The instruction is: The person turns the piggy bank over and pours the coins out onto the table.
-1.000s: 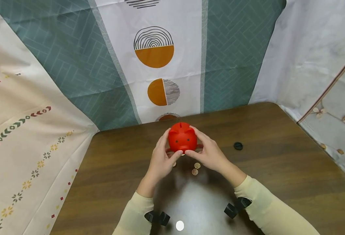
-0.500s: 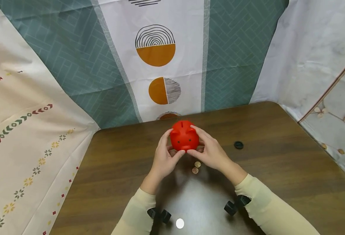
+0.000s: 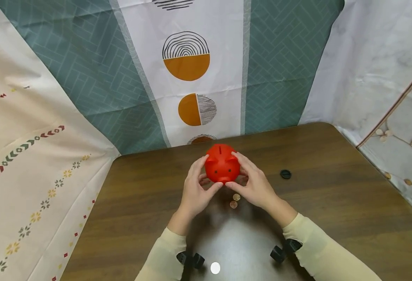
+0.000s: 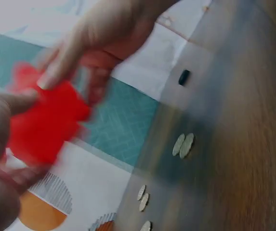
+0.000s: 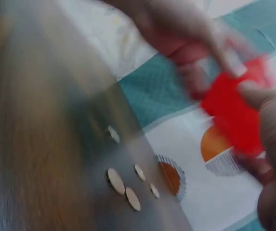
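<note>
A red piggy bank is held up above the wooden table, its snout facing me and its coin slot on top. My left hand grips its left side, thumb near the snout and fingers around the back. My right hand grips the other side the same way, and the two thumb tips nearly meet below the snout. Both wrist views show the piggy bank and hands blurred. Beneath lie loose coins, with one coin beside another coin; the left wrist view shows further coins that the hands hide from the head view.
A round black plug lies on the table to the right of the hands. Patterned cloth hangs behind the table's far edge, with more cloth on the left. A white round spot shows near the front.
Both hands have shifted slightly right with the piggy bank still between them. A coin visible by the left hand earlier is now hidden in the head view. The black plug stays put.
</note>
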A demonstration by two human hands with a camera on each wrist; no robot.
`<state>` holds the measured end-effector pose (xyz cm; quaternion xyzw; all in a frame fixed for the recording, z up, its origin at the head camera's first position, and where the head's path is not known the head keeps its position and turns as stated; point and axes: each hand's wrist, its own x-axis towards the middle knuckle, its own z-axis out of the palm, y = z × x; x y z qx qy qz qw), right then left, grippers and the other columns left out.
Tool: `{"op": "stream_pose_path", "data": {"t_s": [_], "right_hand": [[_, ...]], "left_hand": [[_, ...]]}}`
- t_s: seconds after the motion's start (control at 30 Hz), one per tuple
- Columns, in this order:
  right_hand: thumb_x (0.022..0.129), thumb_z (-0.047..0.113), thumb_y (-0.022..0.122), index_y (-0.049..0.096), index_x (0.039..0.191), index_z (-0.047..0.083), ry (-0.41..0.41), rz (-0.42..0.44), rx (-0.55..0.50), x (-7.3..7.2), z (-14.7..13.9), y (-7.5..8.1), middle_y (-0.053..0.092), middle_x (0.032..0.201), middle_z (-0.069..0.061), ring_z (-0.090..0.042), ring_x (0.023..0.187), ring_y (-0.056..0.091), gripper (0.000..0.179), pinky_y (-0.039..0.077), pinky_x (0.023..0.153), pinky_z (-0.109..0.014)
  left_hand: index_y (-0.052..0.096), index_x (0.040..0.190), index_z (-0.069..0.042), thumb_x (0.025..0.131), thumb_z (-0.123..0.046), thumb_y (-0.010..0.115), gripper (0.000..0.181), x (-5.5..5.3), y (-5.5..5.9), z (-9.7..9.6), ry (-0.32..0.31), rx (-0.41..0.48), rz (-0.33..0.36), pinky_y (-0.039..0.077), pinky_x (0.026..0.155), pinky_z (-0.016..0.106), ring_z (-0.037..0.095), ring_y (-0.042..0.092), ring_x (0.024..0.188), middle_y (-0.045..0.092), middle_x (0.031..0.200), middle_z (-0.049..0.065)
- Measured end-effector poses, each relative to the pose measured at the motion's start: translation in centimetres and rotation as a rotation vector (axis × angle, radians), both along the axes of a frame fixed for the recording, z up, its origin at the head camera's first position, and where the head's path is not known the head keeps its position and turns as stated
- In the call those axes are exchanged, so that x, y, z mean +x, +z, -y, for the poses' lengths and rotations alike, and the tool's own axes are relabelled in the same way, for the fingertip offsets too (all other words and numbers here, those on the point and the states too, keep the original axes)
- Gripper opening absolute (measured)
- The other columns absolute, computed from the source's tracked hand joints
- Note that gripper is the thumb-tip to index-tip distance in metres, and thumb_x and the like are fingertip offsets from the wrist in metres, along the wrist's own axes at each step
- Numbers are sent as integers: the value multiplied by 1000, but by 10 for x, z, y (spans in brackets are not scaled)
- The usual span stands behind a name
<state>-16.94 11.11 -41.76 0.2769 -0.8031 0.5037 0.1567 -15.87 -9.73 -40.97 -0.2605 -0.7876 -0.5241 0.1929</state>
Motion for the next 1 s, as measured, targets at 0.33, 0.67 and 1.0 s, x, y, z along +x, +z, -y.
{"op": "stream_pose_path", "data": {"t_s": [0.33, 0.67, 1.0], "right_hand": [[79, 22, 80, 33, 148, 30, 44, 149, -21, 0, 9, -7, 34, 151, -1, -33, 105, 64, 84, 58, 75, -36], [75, 14, 83, 39, 146, 18, 33, 50, -84, 5, 8, -10, 39, 146, -13, -37, 109, 61, 83, 58, 69, -32], [82, 39, 76, 34, 149, 28, -12, 203, -1, 1, 6, -2, 50, 137, -1, -14, 81, 67, 80, 58, 73, -33]], "left_hand": [[31, 146, -5, 79, -5, 78, 82, 14, 25, 4, -53, -70, 193, 55, 77, 51, 39, 61, 96, 34, 141, 19], [30, 149, -7, 79, -3, 77, 84, 9, 11, 1, -100, -29, 99, 53, 87, 46, 34, 58, 109, 29, 148, 18], [32, 150, -29, 79, -35, 79, 85, -8, -8, 6, 43, -79, 249, 58, 71, 31, 23, 62, 92, 46, 134, 5]]}}
